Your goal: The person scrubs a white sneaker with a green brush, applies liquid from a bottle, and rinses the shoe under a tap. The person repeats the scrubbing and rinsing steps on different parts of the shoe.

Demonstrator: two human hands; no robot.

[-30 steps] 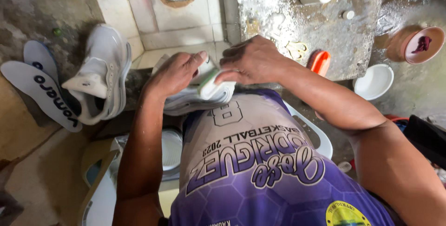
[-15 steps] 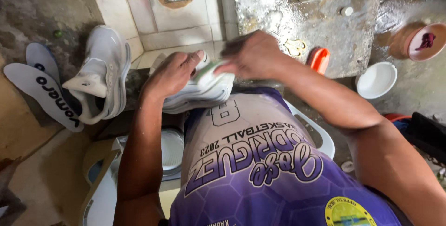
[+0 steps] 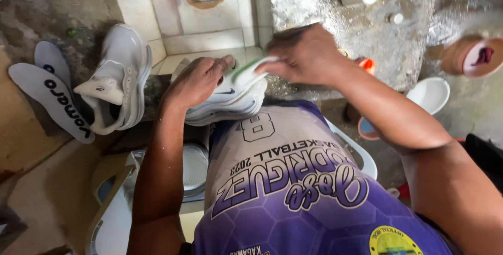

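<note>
Looking down from the head camera, I see my left hand (image 3: 196, 79) clamped over a white sneaker (image 3: 230, 100), fingers curled around its upper to pin it steady against my lap, sole edge facing me. My right hand (image 3: 304, 53) is closed around a small white-and-green brush (image 3: 250, 69), its head pressed to the shoe's top, which suits scrubbing while the other hand braces. The shoe sits just above the purple jersey (image 3: 293, 192) at the centre of the view. The matching white sneaker (image 3: 118, 77) lies on its side to the left, resting on the ground, with two removed insoles (image 3: 52, 95) laid flat beside it. A white bowl (image 3: 430, 93) stands on the wet concrete to the right.
</note>
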